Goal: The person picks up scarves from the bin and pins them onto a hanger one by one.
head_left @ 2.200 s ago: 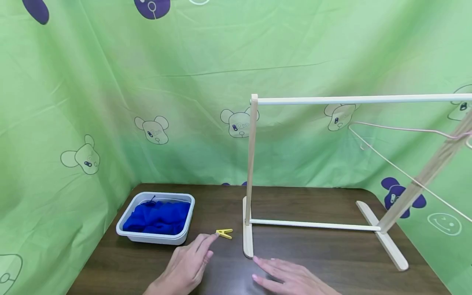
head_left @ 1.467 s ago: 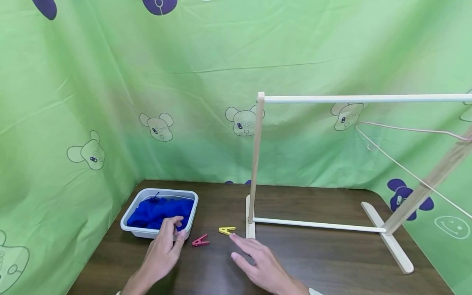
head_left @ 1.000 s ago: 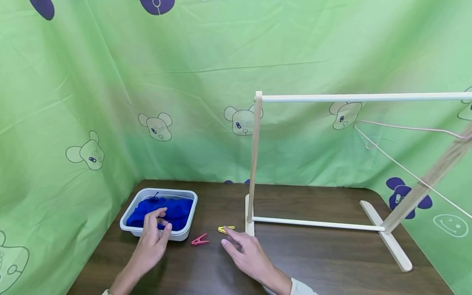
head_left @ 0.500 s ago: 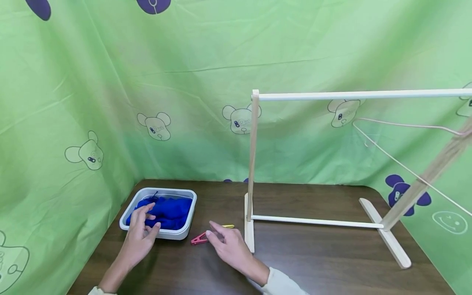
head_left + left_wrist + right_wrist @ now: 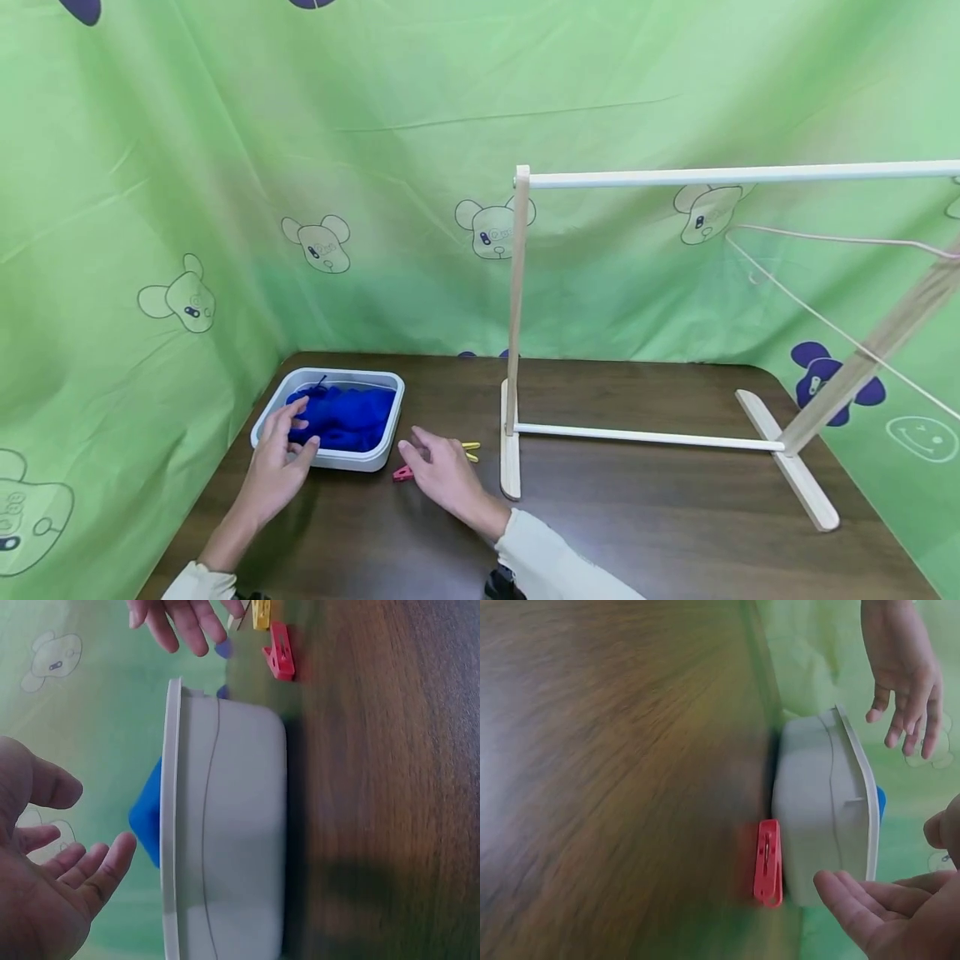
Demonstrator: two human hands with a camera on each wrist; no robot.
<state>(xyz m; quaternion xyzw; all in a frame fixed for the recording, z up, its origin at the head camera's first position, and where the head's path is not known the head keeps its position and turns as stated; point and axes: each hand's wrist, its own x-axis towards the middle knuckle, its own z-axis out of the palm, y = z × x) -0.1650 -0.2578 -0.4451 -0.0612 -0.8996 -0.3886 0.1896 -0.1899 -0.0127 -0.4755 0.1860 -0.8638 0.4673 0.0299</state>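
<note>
A pale grey plastic tub [image 5: 352,461] holds a bunched blue cloth [image 5: 348,417]. My left hand [image 5: 276,471] hovers at the tub's front left rim, fingers loosely bent and holding nothing. In the left wrist view its fingertips are apart from the cloth, which bulges above the rim. My right hand [image 5: 444,477] is in the air right of the tub, fingers relaxed, nothing in them. In the head view it partly hides a red clothespin [image 5: 402,474] and a yellow clothespin [image 5: 471,451] on the table. The right wrist view shows the red clothespin [image 5: 768,862] beside the tub.
A wooden drying rack [image 5: 516,308] with white rods stands on the right of the brown table [image 5: 637,517]. A thin pinkish wire hanger [image 5: 817,312] is at its right post. Green patterned curtain [image 5: 390,167] closes off the back and left.
My left hand has gone from beside the yellow clothespin to the tub, uncovering the red clothespin. The right hand has moved left and now overlaps both clothespins in the head view.
</note>
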